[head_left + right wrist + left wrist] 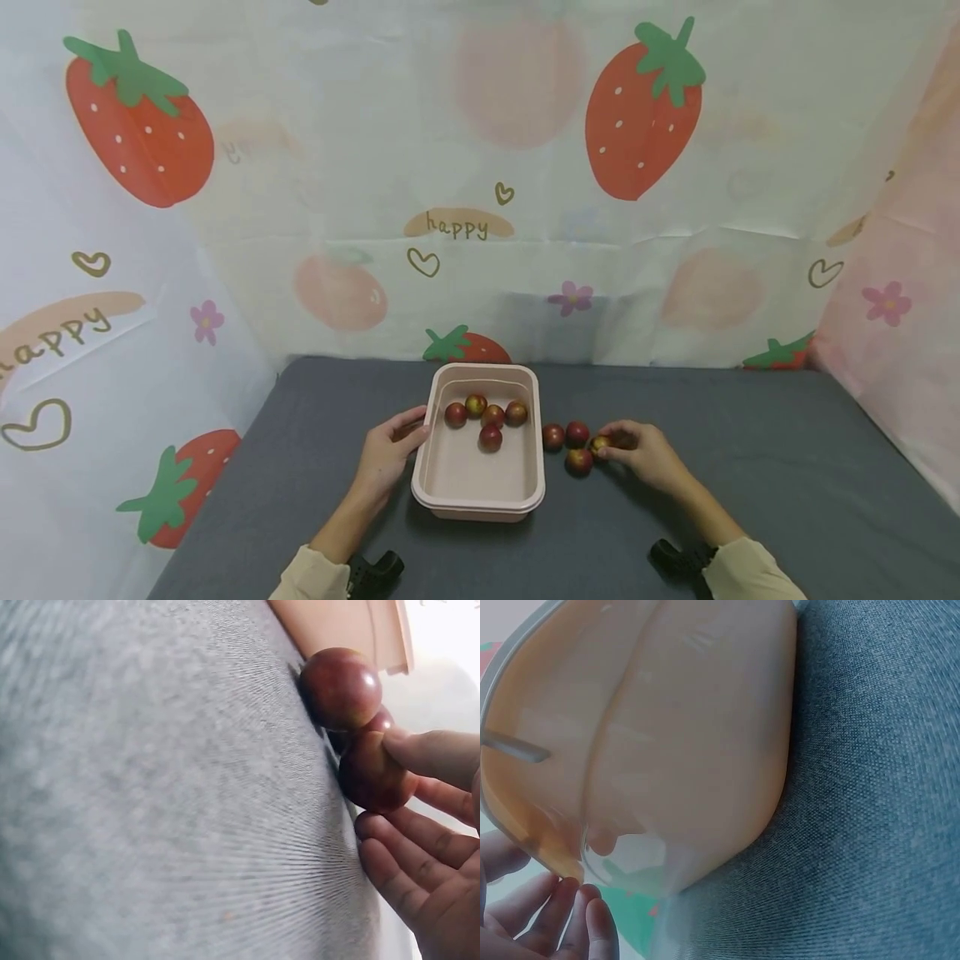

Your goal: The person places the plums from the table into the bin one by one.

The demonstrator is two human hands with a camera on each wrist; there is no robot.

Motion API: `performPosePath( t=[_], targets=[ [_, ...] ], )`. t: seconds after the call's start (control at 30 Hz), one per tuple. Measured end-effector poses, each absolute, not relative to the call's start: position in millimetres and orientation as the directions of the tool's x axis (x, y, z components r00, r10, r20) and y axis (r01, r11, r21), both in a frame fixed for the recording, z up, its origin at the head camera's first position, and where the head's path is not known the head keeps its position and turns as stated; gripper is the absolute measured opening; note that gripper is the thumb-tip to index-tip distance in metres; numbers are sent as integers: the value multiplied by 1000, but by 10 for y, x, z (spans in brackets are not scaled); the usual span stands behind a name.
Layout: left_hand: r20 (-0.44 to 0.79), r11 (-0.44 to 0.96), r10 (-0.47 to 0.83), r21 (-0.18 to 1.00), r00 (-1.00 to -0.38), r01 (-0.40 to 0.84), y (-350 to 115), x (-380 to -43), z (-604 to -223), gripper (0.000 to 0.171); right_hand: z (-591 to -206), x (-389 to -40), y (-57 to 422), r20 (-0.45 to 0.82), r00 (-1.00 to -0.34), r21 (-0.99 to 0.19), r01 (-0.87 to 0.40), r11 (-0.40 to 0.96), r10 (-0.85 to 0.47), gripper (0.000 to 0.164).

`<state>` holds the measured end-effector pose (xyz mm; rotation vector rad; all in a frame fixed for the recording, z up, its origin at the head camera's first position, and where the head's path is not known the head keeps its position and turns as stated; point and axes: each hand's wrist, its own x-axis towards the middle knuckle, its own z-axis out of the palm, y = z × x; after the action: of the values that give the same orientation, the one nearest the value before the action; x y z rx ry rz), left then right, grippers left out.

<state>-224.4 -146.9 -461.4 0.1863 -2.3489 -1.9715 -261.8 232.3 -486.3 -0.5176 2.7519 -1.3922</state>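
Head view, lower centre: the left hand [384, 454], thumb and fingers apart, touches the box [468, 482]; the right hand [648, 454] pinches a plum [599, 444]; bumping neighbouring plums [578, 462] could roll them.

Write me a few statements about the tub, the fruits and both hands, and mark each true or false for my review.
1. Five round red fruits lie in the pale pink tub. True.
2. The left hand reaches among the fruits inside the tub. False: it touches the tub's left side.
3. The right hand pinches a fruit outside the tub. True.
4. All the fruits outside the tub lie to its left in the head view. False: they are on its right.
5. The grey cloth lies under the tub. True.
6. The tub is tipped over on its side. False: it stands upright.
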Motion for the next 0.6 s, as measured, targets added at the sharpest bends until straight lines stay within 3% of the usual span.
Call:
performPosePath(
  t=[0.6],
  targets=[
    [-21, 168, -141, 985, -990, -45, -1465, -2263, -4630, 40, -4349, -2628, 2161, 199, -936, -804, -325, 497, -291, 34]
  ],
)
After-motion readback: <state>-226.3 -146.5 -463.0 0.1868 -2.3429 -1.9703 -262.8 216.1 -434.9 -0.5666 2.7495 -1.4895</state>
